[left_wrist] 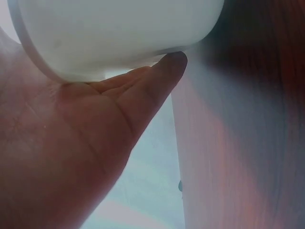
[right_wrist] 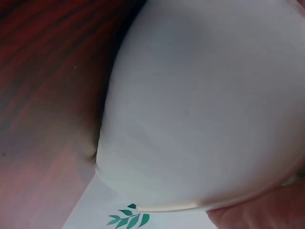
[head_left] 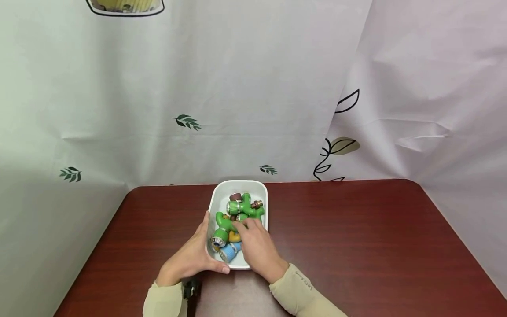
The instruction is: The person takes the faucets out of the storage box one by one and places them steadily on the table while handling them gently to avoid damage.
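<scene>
A white tray [head_left: 259,187] holds several valve-like pipe fittings. At its left corner, my left hand [head_left: 194,255] rests with straight fingers along the outer wall and the thumb at the front rim; the left wrist view shows a finger [left_wrist: 157,81] against the tray's outside. My right hand [head_left: 259,251] reaches over the right rim into the tray, its fingertips at a green fitting [head_left: 225,224] with a metal-ringed end. I cannot tell whether they pinch it. Below lies a blue ribbed fitting [head_left: 229,252], beside a yellow piece [head_left: 234,237]. Another green fitting [head_left: 245,206] lies farther back.
Brownish pieces lie toward the back of the tray, among them a cap [head_left: 235,197] and a brass-ended connector [head_left: 257,204]. The tray stands near the middle of a dark red wooden table [head_left: 356,246]. A white sheet [head_left: 253,88] with leaf prints hangs behind it.
</scene>
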